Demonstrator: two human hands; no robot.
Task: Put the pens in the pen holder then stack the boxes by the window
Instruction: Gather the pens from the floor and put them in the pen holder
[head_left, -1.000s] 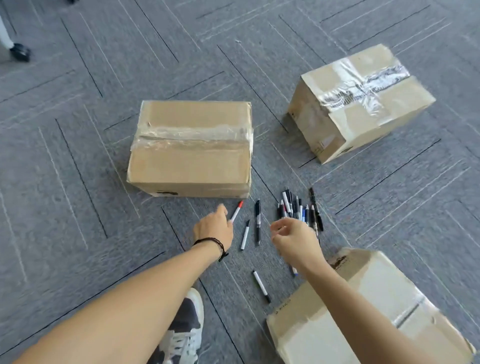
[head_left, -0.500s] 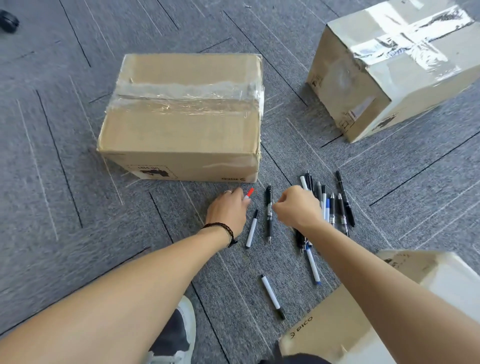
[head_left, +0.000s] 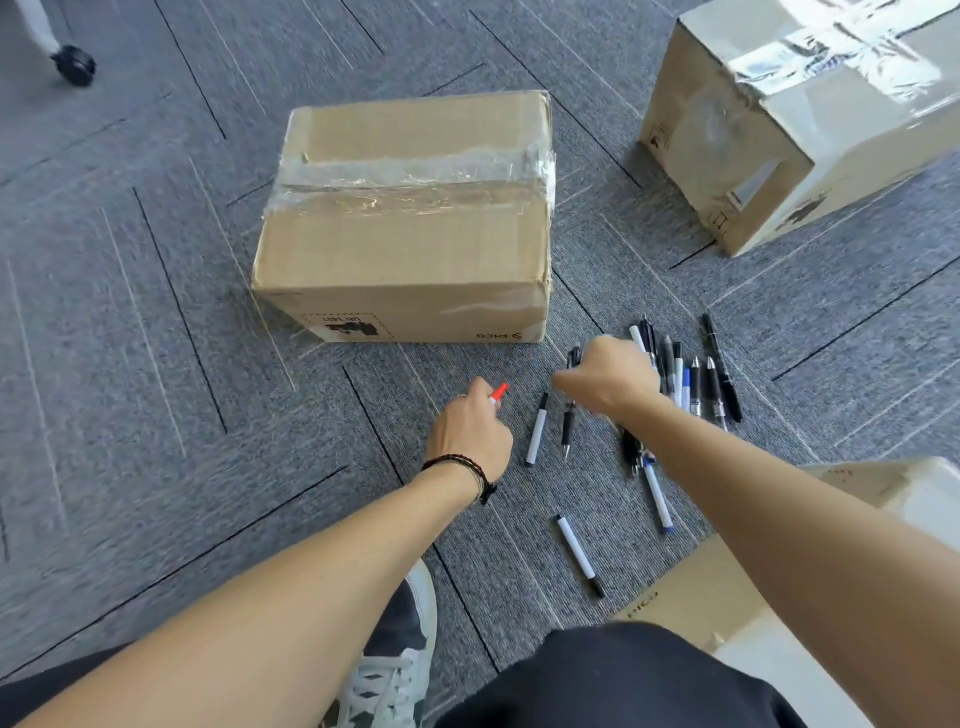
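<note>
Grey carpet-tile floor (head_left: 156, 312), seen from a head camera looking down.

Three taped cardboard boxes, all on the floor, none stacked. Centre box (head_left: 410, 228) far of the hands, tape band across its top. Far-right box (head_left: 810, 119) tilted to the view, glossy tape crossing it. Near-right box (head_left: 727, 587) partly cut off by the frame and by the right forearm. No window in view.

Person crouched: dark-clad knee at near centre, black-and-white sneaker (head_left: 395, 670) below the left arm. A caster wheel (head_left: 75, 65) at far left.

Pens: a bunch of pens (head_left: 691, 379) lies just right of the right hand, mostly black, some blue. Loose singles near centre: a white pen with black cap (head_left: 536, 431), a black pen (head_left: 569, 415), a white-and-blue pen (head_left: 657, 493), and a white pen (head_left: 579, 553) nearest the knee.

Left hand (head_left: 470, 434), dark bracelet at the wrist: fingers curled round a red-capped pen (head_left: 498, 393), red tip showing past the knuckles.

Right hand (head_left: 608, 376): a closed fist over the left edge of the bunch; whether it holds a pen I cannot tell.

No pen holder in view. Judged progress: very early. One pen picked up, the rest on the floor, boxes untouched.
</note>
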